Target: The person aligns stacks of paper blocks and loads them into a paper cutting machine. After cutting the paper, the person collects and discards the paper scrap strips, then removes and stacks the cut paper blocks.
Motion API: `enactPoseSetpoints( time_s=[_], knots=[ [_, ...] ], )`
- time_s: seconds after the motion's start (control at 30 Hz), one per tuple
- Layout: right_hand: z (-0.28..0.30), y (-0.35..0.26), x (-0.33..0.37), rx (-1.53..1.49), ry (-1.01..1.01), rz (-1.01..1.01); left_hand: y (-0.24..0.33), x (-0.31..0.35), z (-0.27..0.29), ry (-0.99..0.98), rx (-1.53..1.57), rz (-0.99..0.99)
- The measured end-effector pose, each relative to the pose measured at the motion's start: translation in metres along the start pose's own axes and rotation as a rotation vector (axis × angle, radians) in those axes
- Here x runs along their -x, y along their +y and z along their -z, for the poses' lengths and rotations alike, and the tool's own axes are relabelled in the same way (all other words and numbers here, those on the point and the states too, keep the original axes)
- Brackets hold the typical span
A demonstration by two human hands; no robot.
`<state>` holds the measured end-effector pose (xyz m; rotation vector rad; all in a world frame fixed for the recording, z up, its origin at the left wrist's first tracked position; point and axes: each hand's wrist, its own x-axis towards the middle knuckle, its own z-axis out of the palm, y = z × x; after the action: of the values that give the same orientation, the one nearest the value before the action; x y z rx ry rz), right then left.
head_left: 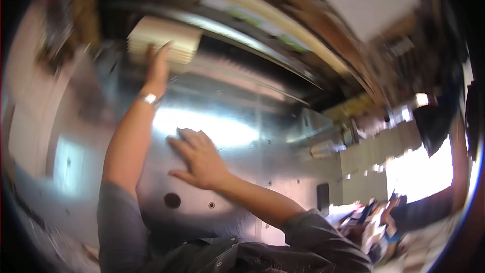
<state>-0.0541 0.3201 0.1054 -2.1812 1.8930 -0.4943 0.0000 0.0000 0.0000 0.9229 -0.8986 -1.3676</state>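
My left hand [157, 68] reaches to the far left of a shiny metal worktable [237, 177]. Its fingers are stretched up and a little apart against the near side of a stack of cream sheets [174, 33], whose layered edges show. Blur hides whether the fingertips press on the stack. A pale-faced watch or band [150, 98] is on that wrist. Over the middle of the metal, beside a bright glare, my right hand [199, 159] is spread palm down and holds nothing. Whether it touches the surface cannot be made out.
Along the far side runs a dark slot under a long wooden ledge [283, 25]. A dark round hole [172, 200] and small fittings mark the tabletop. A dark flat rectangular object [323, 197] lies at its right edge. Blurred clutter stands farther right, near a bright opening [422, 172].
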Motion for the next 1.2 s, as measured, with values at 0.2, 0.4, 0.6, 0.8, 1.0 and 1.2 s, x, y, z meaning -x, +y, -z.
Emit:
enactPoseSetpoints(
  time_s=[0.2,0.4,0.6,0.8,1.0,1.2],
  knots=[
    [-0.009,-0.01,-0.002,-0.156,0.078,0.077,0.01,-0.04,0.025,-0.485,0.037,-0.042],
    [0.016,0.005,0.016,-0.187,0.158,0.011,0.055,0.008,-0.046,-0.363,0.087,0.132],
    [0.0,0.019,0.014,-0.286,0.258,0.01,0.035,0.069,-0.042,-0.475,-0.652,-0.197],
    [0.013,0.006,0.011,-0.393,0.156,0.026,0.042,0.083,0.026,-0.874,-1.492,-0.65],
    [0.002,0.035,0.086,-0.717,0.0,0.145,0.073,0.168,0.052,-0.87,-1.614,-0.467],
    [0.156,0.085,0.347,-0.758,0.612,-0.466,0.109,0.256,0.03,-0.764,-1.577,-0.438]
  ],
)
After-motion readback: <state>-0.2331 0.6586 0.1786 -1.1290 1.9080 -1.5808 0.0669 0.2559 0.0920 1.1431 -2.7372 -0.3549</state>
